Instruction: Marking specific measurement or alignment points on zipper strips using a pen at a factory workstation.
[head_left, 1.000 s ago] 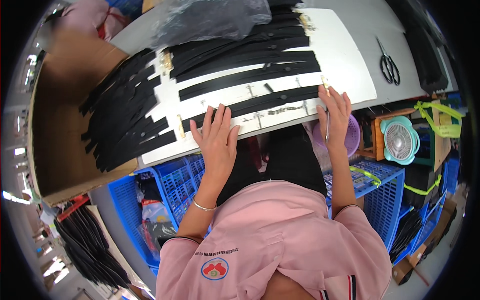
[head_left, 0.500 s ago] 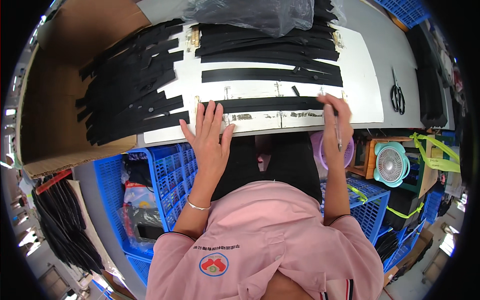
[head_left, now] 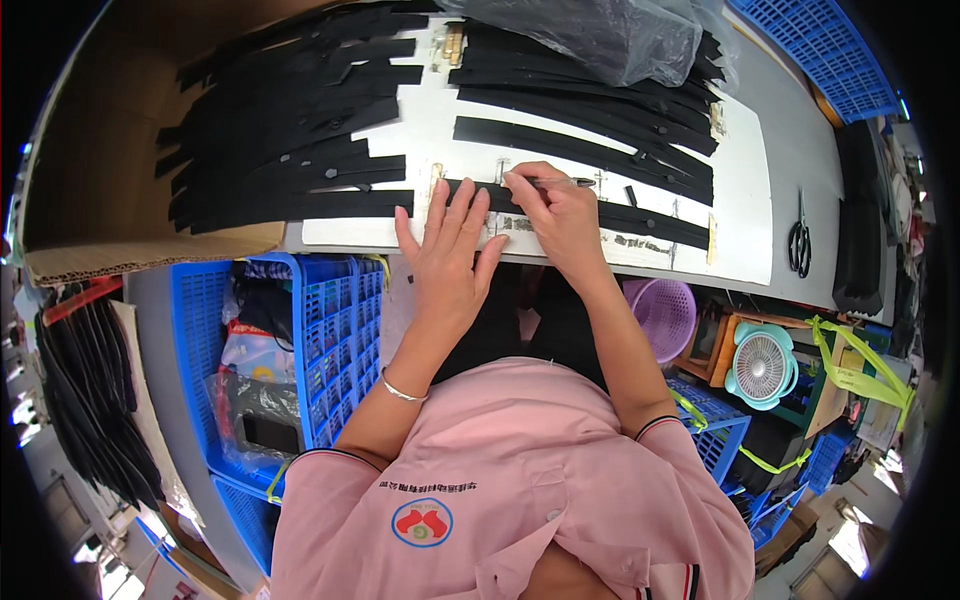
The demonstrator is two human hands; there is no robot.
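A black fabric strip (head_left: 655, 226) lies along the near edge of a white board (head_left: 742, 185) that has dark marks and smudges on it. My left hand (head_left: 447, 262) rests flat on the strip's left end with its fingers spread. Just right of it, my right hand (head_left: 565, 228) is closed around a slim pen (head_left: 578, 182), its fingertips low over the strip. The pen's tip is hidden by the fingers. A second black strip (head_left: 570, 152) lies beyond, and a short black piece (head_left: 630, 195) sits between the two.
Overlapping black strips (head_left: 290, 140) spread left toward a cardboard box (head_left: 90, 170). More strips lie at the back, partly under clear plastic (head_left: 630, 40). Black-handled scissors (head_left: 799, 245) rest on the grey table at right. Below stand blue crates (head_left: 335, 340), a purple basket (head_left: 665, 318) and a small fan (head_left: 762, 367).
My right hand has moved left along the strip with the pen, from near its right end to beside my left hand. My left hand stays on the strip's left end. The view has shifted.
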